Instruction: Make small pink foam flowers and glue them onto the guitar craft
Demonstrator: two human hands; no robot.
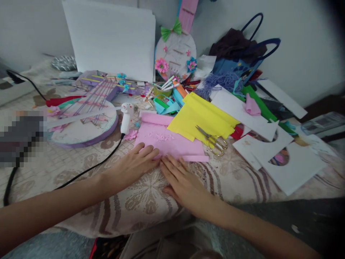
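A pink sheet (178,145) lies on the patterned tablecloth, its near edge folded into a narrow strip and its far edge rolled. My left hand (138,162) rests on the near left part of the sheet, fingers spread and lying flat. Beside it my right hand (183,180) lies with fingers stretched over the folded edge, the thumb apart. Small pink scraps (161,137) sit on the sheet. A yellow sheet (199,117) overlaps its right side, with gold-handled scissors (211,139) on top. To the left stands a white glue gun (126,118).
A round stringed craft piece (83,126) lies at the left, near the gun's black cord (94,166). Another decorated piece (176,54) stands behind. White cut boards (293,165), purple yarn (221,84) and a blue bag (231,70) are at the right.
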